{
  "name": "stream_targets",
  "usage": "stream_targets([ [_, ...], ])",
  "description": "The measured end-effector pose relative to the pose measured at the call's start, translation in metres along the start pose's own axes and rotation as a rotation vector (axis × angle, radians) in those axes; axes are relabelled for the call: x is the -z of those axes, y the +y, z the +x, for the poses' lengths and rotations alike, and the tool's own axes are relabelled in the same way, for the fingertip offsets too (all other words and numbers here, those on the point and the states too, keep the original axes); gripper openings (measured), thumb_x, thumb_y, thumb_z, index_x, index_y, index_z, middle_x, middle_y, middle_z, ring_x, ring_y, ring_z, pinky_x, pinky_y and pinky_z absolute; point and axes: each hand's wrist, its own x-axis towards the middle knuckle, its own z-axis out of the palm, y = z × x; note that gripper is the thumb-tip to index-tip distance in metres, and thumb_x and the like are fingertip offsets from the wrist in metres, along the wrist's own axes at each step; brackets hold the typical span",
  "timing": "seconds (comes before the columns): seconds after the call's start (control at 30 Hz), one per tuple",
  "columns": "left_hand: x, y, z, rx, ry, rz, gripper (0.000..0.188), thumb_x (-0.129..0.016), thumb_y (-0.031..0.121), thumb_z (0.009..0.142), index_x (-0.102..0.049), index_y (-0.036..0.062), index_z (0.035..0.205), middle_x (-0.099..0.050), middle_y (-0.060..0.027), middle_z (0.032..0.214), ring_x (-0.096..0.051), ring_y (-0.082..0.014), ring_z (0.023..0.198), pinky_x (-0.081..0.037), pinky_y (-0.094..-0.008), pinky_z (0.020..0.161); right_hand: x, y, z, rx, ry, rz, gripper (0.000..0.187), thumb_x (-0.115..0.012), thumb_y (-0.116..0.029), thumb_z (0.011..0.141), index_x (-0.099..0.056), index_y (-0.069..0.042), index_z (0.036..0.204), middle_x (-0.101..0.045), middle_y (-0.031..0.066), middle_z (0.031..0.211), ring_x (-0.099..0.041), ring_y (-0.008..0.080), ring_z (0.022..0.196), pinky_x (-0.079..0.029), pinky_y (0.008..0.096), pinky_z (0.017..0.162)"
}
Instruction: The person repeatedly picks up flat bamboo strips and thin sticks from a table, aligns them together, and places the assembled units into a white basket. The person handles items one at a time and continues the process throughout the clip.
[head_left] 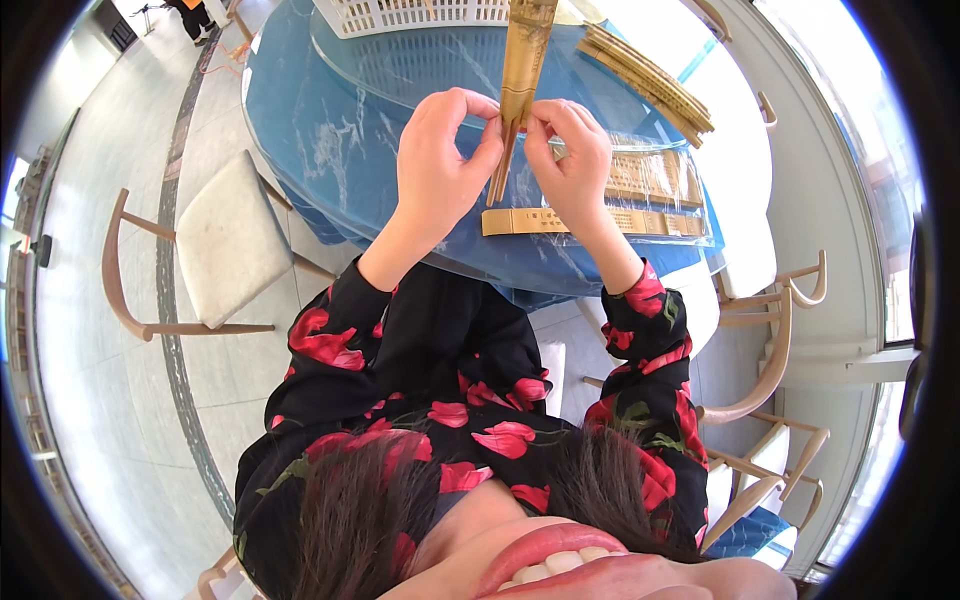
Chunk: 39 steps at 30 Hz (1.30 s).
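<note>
Between my two hands, a gold paper chopstick sleeve (525, 50) stands out over the table, with brown chopsticks (500, 178) sticking out of its near end. My left hand (447, 150) pinches the sleeve's near end from the left, thumb and forefinger closed. From the right, my right hand (572, 160) pinches the same end. Beneath my right hand, a flat gold sleeve (515, 222) lies near the table's front edge, partly covered by the hand. Beside it is a clear plastic pack of gold sleeves (655, 180). How many chopsticks are inside cannot be made out.
A white slotted plastic basket (425, 14) stands at the far side of the blue marbled round table (330, 130). Bundled gold strips (650, 85) lie to the far right. A cushioned wooden chair (225, 240) stands left, with more chairs (765, 340) to the right.
</note>
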Motion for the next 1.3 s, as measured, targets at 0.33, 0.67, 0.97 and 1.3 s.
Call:
stream_targets([
  [0.33,0.002,-0.024,-0.053,0.079,-0.119,0.043,0.012,-0.071,0.0,0.08,-0.061,0.0039,0.087,-0.068,-0.0068,0.089,-0.064,-0.0294,0.092,-0.05,-0.0379,0.082,0.007,0.013,-0.045,0.037,-0.264,-0.013,0.011,-0.071,-0.001,0.075,-0.067,-0.004,0.084,-0.066,0.0076,0.082,-0.062,0.0294,0.083,-0.052,0.0392,0.072],
  [0.67,0.006,-0.025,-0.065,0.084,-0.217,0.12,0.016,-0.07,-0.003,0.077,-0.062,0.0029,0.09,-0.067,-0.0096,0.091,-0.064,-0.0321,0.096,-0.05,-0.04,0.086,-0.001,0.012,-0.047,-0.127,-0.346,0.05,0.015,-0.072,-0.015,0.087,-0.065,-0.002,0.084,-0.061,0.0084,0.083,-0.057,0.0289,0.079,-0.05,0.038,0.072],
  [0.97,0.007,-0.027,-0.059,0.192,-0.241,0.083,0.028,-0.078,0.009,0.083,-0.063,0.0036,0.106,-0.069,-0.0078,0.102,-0.065,-0.029,0.101,-0.051,-0.0385,0.089,-0.024,0.024,-0.025,-0.863,-0.38,0.808,0.035,-0.055,-0.034,0.108,-0.064,-0.002,0.097,-0.069,0.0059,0.099,-0.064,0.0152,0.088,-0.051,0.0297,0.079],
  [1.3,0.007,-0.025,-0.045,0.03,-0.223,0.069,0.053,-0.087,0.012,0.073,-0.062,0.0086,0.12,-0.071,-0.0046,0.097,-0.064,-0.0278,0.101,-0.051,-0.0388,0.087,-0.019,0.02,-0.006,-0.963,-0.188,1.255,0.036,-0.04,-0.034,0.112,-0.057,-0.002,0.115,-0.069,0.0151,0.102,-0.068,0.0242,0.097,-0.058,0.0407,0.085],
])
